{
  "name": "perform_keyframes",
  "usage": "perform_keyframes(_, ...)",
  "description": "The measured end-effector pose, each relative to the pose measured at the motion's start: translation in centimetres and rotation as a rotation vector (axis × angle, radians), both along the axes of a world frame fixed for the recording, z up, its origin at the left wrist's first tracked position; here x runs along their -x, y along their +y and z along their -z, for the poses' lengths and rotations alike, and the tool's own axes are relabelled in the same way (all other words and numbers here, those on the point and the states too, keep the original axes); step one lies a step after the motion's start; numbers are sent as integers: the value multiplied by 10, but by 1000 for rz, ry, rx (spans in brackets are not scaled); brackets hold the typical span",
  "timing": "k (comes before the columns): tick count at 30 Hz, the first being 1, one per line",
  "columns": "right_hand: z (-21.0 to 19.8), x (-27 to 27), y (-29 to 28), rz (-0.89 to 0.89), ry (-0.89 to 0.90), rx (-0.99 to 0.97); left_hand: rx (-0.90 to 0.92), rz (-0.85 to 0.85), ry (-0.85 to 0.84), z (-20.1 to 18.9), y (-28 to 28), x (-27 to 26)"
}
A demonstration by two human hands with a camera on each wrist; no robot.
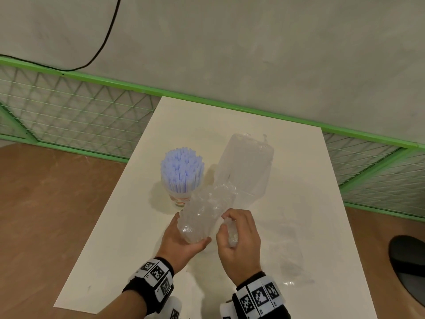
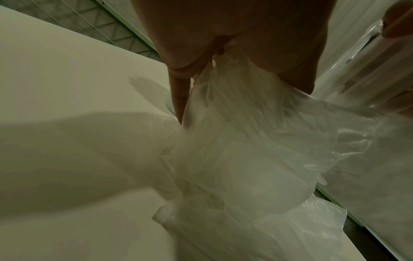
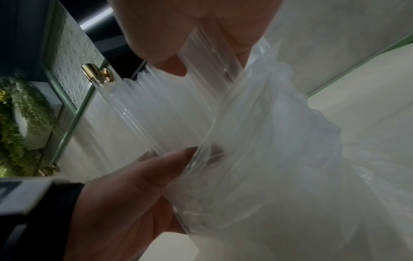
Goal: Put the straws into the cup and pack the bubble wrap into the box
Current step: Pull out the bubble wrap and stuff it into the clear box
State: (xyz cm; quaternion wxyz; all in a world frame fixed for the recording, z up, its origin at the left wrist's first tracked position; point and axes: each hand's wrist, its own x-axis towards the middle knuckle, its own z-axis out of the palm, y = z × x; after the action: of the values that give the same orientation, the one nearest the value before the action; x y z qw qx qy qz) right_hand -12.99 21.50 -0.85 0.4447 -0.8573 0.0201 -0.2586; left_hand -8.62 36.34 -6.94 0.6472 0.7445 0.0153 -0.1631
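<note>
A cup [image 1: 180, 199] packed with several pale blue straws [image 1: 182, 169] stands upright at the table's centre left. Just right of it a clear plastic box [image 1: 248, 164] lies on the table. In front of both, a crumpled roll of bubble wrap [image 1: 207, 212] is held just above the table. My left hand [image 1: 190, 233] cradles it from below, thumb curled over its near end. My right hand [image 1: 230, 229] grips the same end from the right. In the wrist views the bubble wrap [image 2: 245, 141] [image 3: 279, 141] fills the frame and hides most of the fingers.
A flat clear plastic bag [image 1: 287, 259] lies on the white table [image 1: 128, 238] to the right of my hands. A green mesh fence [image 1: 76, 111] runs behind the table. A dark rounded object [image 1: 409, 261] sits on the brown floor at the right edge.
</note>
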Motion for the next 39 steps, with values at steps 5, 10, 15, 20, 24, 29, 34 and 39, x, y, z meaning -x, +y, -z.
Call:
perform_keyframes(5, 1, 2, -4, -36, 20, 4, -14, -8, 11, 1, 0, -1)
perform_keyframes(10, -3, 5, -9, 3, 95, 18, -26, -23, 0, -2, 0, -2)
perform_keyframes(15, -22, -3, -21, 131, 72, 45, -31, -32, -3, -2, 0, -3)
perform_keyframes(20, -37, -18, -29, 134, 58, 138, -39, -44, 14, -2, 0, -3)
perform_keyframes(24, -38, -27, -33, 57, 66, 210, -30, -49, 27, -5, 0, -2)
perform_keyframes(29, -35, -29, -34, 74, 83, 235, -27, -56, 40, -3, 1, -2)
perform_keyframes(34, -46, -33, -39, 84, 42, 240, -40, -60, 43, -2, 0, -2)
perform_keyframes(39, -52, -38, -49, 82, 65, 216, -66, -53, 37, 1, 1, -3)
